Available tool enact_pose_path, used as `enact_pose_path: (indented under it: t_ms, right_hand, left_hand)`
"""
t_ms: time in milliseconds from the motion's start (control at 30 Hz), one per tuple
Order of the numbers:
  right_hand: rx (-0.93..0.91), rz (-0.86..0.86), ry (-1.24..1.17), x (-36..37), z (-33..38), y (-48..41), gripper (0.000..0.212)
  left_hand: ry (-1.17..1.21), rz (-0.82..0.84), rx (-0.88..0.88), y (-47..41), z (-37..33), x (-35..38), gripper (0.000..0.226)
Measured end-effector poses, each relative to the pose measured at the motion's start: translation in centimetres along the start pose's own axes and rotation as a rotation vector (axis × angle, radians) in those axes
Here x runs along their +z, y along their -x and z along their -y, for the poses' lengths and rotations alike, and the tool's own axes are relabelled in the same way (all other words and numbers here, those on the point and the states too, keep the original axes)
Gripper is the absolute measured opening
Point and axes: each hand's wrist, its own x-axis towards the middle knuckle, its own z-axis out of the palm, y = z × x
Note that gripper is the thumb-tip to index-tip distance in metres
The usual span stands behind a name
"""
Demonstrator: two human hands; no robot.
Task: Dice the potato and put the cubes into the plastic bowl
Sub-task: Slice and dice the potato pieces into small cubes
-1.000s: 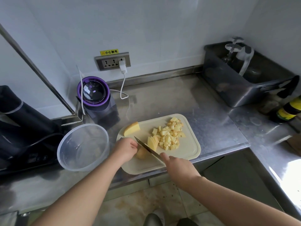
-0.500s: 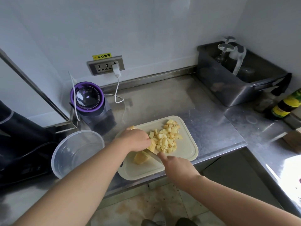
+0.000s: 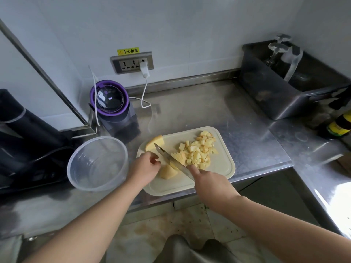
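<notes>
A pale cutting board [image 3: 222,168] lies on the steel counter. A heap of potato cubes [image 3: 199,150] sits on its right half. A potato wedge [image 3: 154,142] lies at the far left corner. A sliced potato chunk [image 3: 168,171] lies near the front. My right hand [image 3: 210,184] grips a knife [image 3: 171,159], forefinger along the blade, which slants across the board between chunk and cubes. My left hand [image 3: 146,168] hovers with fingers curled just left of the chunk, holding nothing. The clear plastic bowl [image 3: 97,164] stands left of the board, with nothing in it.
A purple-lidded appliance [image 3: 112,105] stands behind the bowl, its cable plugged into the wall socket [image 3: 133,62]. A dark bin [image 3: 284,82] with glassware sits at the back right. A bottle [image 3: 340,124] stands at the right. Black equipment [image 3: 24,137] fills the left. The counter edge runs just below the board.
My left hand has drawn back from the cubes toward the board's left edge. The knife has lifted and now slants across the board, and the wedge is visible again.
</notes>
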Motion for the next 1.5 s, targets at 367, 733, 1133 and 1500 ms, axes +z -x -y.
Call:
enact_pose_path:
  t_ms: [367, 733, 1133, 1500]
  right_hand:
    - [-0.020, 0.005, 0.015, 0.0, 1.0, 0.6, 0.062]
    - [-0.029, 0.042, 0.032, 0.0, 1.4, 0.9, 0.066]
    - [-0.031, 0.078, 0.093, -0.3, 2.0, 0.9, 0.064]
    - [-0.018, 0.187, 0.033, 1.4, 0.8, 0.1, 0.054]
  left_hand:
    - [-0.097, 0.083, -0.021, 0.0, 1.0, 2.6, 0.021]
    - [-0.121, 0.079, -0.006, -0.2, 1.4, 2.7, 0.023]
    - [-0.138, 0.099, -0.008, -0.4, 1.6, 2.6, 0.029]
    - [-0.149, 0.039, 0.048, 0.6, 0.7, 2.3, 0.008]
